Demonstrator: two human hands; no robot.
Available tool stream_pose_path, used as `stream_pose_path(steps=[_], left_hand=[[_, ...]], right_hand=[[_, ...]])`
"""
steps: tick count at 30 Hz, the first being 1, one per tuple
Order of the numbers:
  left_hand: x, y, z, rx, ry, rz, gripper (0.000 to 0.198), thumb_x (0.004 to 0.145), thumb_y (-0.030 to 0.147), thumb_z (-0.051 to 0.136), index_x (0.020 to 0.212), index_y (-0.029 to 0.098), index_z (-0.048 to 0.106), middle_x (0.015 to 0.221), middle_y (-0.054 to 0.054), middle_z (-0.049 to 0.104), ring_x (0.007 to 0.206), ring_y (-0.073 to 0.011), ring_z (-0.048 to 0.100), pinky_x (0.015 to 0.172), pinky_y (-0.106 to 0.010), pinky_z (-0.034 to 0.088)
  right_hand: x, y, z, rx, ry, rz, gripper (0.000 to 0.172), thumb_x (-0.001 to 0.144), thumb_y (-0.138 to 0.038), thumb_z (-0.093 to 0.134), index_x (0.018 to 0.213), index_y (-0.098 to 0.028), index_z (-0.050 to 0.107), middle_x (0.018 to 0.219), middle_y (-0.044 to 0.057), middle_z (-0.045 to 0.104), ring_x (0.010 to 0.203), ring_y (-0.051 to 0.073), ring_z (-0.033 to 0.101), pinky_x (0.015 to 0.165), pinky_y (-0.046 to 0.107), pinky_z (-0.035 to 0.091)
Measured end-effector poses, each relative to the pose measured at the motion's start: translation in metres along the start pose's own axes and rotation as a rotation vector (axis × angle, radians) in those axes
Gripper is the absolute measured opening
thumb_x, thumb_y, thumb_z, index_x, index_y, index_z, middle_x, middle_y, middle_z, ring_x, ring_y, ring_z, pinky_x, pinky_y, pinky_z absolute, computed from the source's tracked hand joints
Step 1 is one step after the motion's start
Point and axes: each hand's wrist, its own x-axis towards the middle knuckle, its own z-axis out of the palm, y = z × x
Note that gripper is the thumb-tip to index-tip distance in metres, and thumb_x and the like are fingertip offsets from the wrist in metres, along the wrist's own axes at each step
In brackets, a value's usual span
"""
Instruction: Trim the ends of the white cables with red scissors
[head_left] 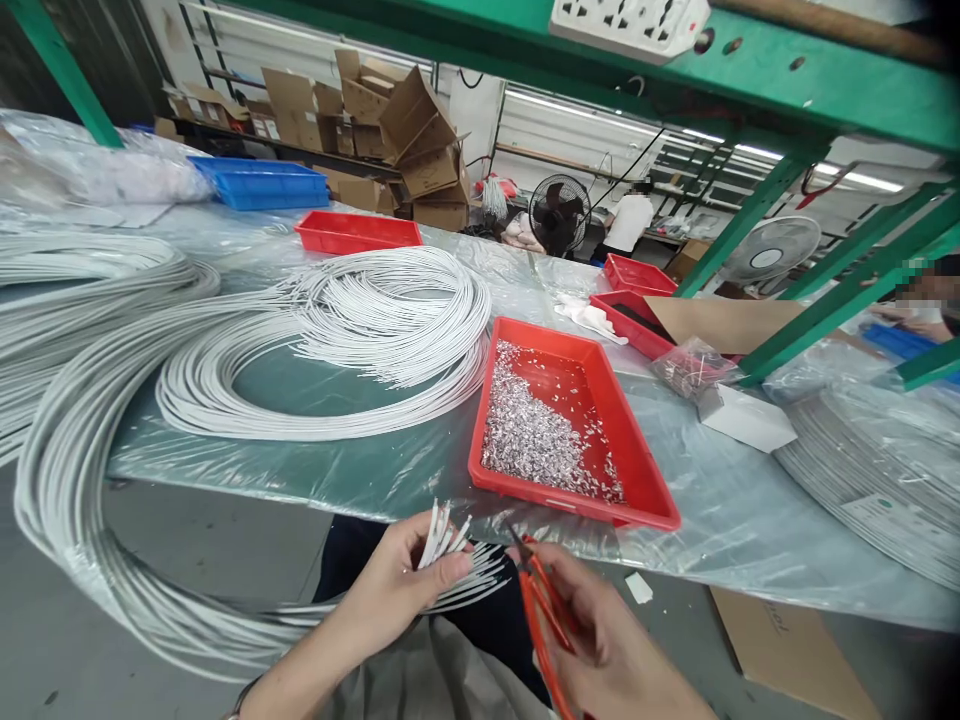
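My left hand (409,575) is closed around a small bunch of white cable ends (442,540), which stick up between thumb and fingers. More loose white cables (480,580) fan out just below and to the right of this hand. A pair of red-handled pliers (544,620) with dark pointed jaws is in my right hand (600,640); the jaws point up towards the cable ends, a short gap away. In front lies a red tray (637,465) holding a heap of small silvery metal pieces (532,435). The thick cable bundle (67,480) hangs off the table edge at left.
Coiled white cables (375,310) cover the left of the plastic-covered table (720,500). Behind them are a red tray (358,232) and a blue bin (259,185). Green frame bars (795,250) slant down on the right, near a white box (746,418). One person (628,222) stands far back.
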Motion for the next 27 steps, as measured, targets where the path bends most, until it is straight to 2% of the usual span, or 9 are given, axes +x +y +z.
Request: stream_pose_path(steps=[5,10,17,22,27], left_hand=[[0.0,0.008,0.003,-0.05,0.143,-0.046,0.04,0.055,0.045,0.075,0.057,0.015,0.049,0.049,0.008,0.038,0.041,-0.0044,0.025,0.035,-0.017,0.019],[0.0,0.005,0.003,-0.042,0.172,-0.097,0.037,0.054,0.04,0.077,0.057,0.014,0.051,0.049,0.007,0.042,0.044,-0.0055,0.029,0.038,-0.016,0.024],[-0.001,0.003,0.0,-0.04,0.176,-0.106,0.028,0.057,0.032,0.077,0.061,0.013,0.056,0.049,0.007,0.044,0.045,-0.0059,0.032,0.041,-0.016,0.028],[0.0,0.003,0.0,0.022,0.189,-0.065,0.021,0.058,0.028,0.075,0.06,0.014,0.059,0.054,0.004,0.05,0.048,-0.0081,0.038,0.042,-0.018,0.032],[0.0,0.004,0.001,0.048,0.182,-0.026,0.019,0.059,0.026,0.074,0.06,0.014,0.06,0.053,0.005,0.049,0.048,-0.008,0.037,0.044,-0.018,0.031]], right_hand=[[-0.003,-0.003,0.008,-0.291,-0.014,0.103,0.053,0.062,-0.015,0.059,0.113,-0.024,0.056,0.07,0.001,0.059,0.068,0.02,0.055,0.064,0.029,0.048],[0.0,-0.013,0.009,-0.441,-0.048,0.133,0.048,0.068,-0.021,0.055,0.115,-0.028,0.055,0.07,0.001,0.059,0.07,0.023,0.053,0.064,0.034,0.045],[-0.001,-0.008,0.004,-0.405,-0.108,0.078,0.043,0.079,-0.029,0.051,0.121,-0.027,0.049,0.075,0.003,0.057,0.074,0.023,0.054,0.069,0.036,0.045],[0.001,-0.01,-0.001,-0.471,-0.196,0.073,0.043,0.083,-0.025,0.05,0.126,-0.025,0.044,0.094,0.007,0.061,0.089,0.024,0.056,0.078,0.039,0.046],[0.001,-0.012,-0.001,-0.458,-0.181,0.034,0.04,0.082,-0.023,0.05,0.123,-0.026,0.048,0.094,0.006,0.064,0.086,0.024,0.058,0.075,0.037,0.048]])
